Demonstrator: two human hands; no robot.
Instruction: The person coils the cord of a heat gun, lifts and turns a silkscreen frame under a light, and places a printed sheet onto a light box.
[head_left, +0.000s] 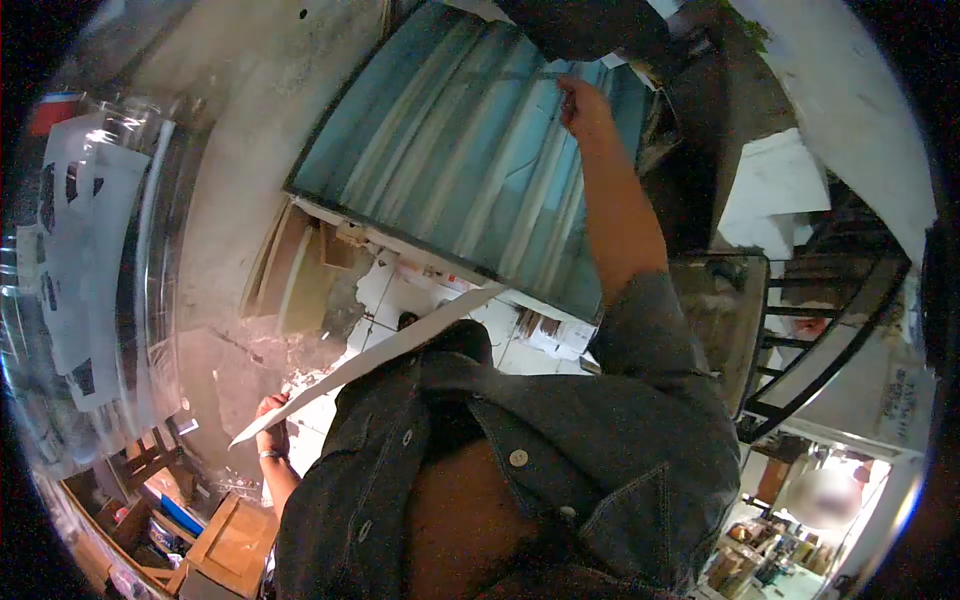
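My left hand (pixel 272 418) is closed on one end of a long white sheet (pixel 375 355), which appears nearly edge-on. The sheet slants up across the front of my body, and its far end overlaps the near edge of a blue-green table (pixel 430 150) with pale stripes. Stretched out over the far right part of that table is my right hand (pixel 585 106), its fingers curled together at a faint thin line on the surface. What those fingers pinch is too small to make out.
Clear plastic-wrapped rolls (pixel 95 270) stand along the left wall. A cardboard box (pixel 232 545) sits at lower left beside a wooden crate of odds and ends. Dark metal stairs (pixel 815 330) rise on the right. Papers (pixel 555 335) lie under the table's near edge.
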